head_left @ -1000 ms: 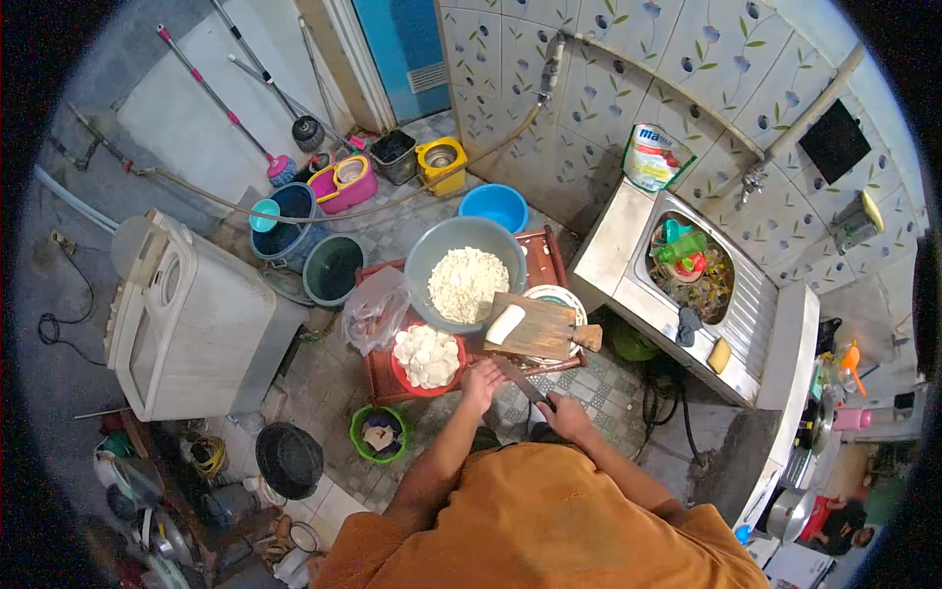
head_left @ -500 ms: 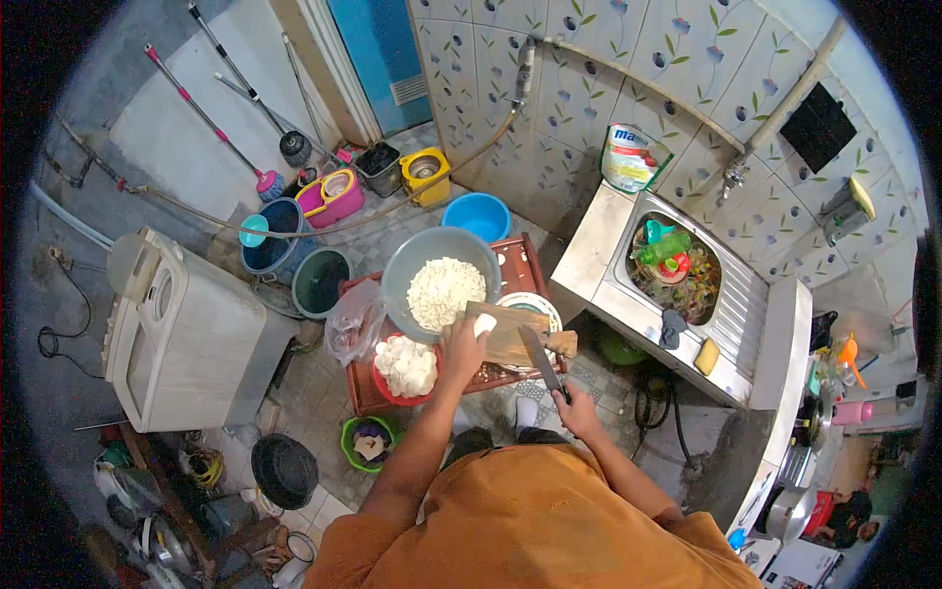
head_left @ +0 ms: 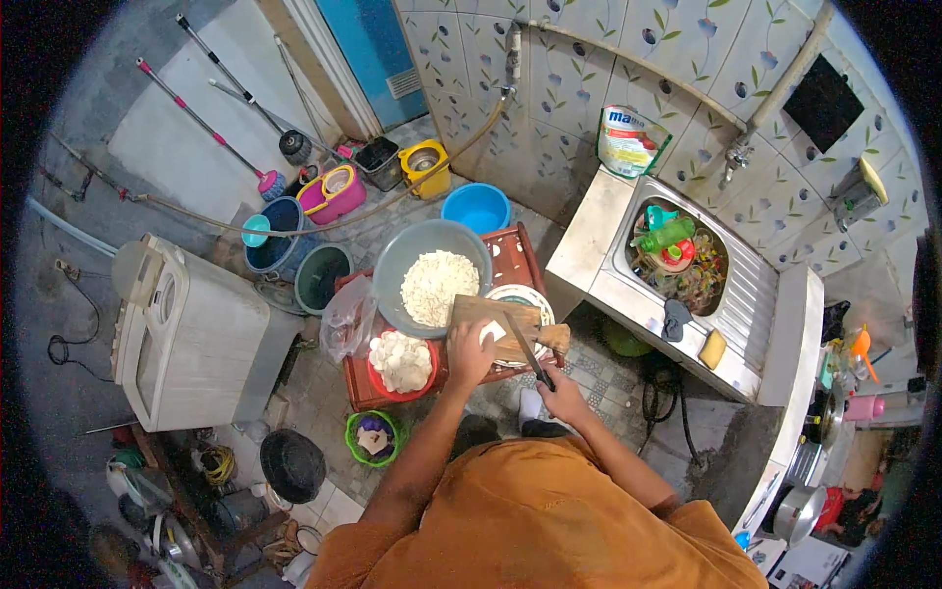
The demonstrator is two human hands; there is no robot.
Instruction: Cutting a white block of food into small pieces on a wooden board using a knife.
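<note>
My left hand [head_left: 470, 351] pins a white, smooth-sided piece of food [head_left: 494, 331] on a wooden chopping board [head_left: 469, 312]; what kind of food it is I cannot tell. In my right hand [head_left: 563, 396] is a knife [head_left: 525, 345], black-handled, its blade lying over the board just right of the piece. The board rests on a white plate [head_left: 535, 294] with a patterned rim. Beyond my left hand, a big grey basin [head_left: 391, 282] holds many small white cut pieces [head_left: 439, 288]. Larger white chunks [head_left: 400, 361] fill a red bowl at the near left.
A red-brown low table [head_left: 523, 257] carries these things, with a clear plastic bag [head_left: 346, 322] on its left. Below stands a green bowl [head_left: 357, 449]. A blue basin [head_left: 476, 207] is behind, a washing machine [head_left: 182, 339] left, and a steel sink [head_left: 756, 294] with dishes right.
The knife has shifted up and left, closer to the white piece. My left hand has come down slightly, and the white piece now lies flatter on the board.
</note>
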